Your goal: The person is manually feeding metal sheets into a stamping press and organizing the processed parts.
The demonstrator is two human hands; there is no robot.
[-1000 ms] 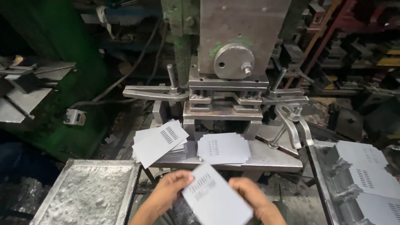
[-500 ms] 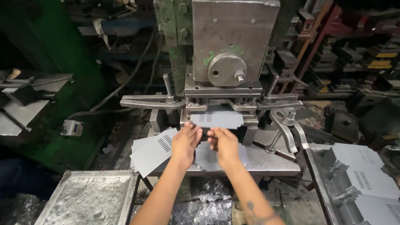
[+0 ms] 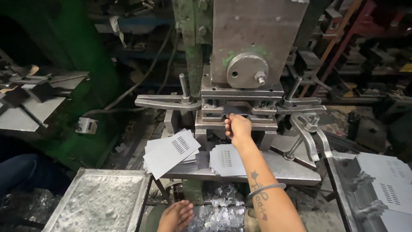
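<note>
Right hand [image 3: 238, 127] reaches into the press [image 3: 246, 64], fingers pinched on the near edge of a thin metal sheet [image 3: 234, 109] lying in the die gap; left hand [image 3: 176, 216] hangs low by the scrap pile [image 3: 219, 212], fingers loosely apart, holding nothing; slotted sheets [image 3: 171, 151] stacked at the left end of the press bed [image 3: 279, 169], another stack [image 3: 226, 160] mid-bed; risk, as I judge it: fingertips sit inside the die, so a stroke would crush them; sheet edges could cut.
</note>
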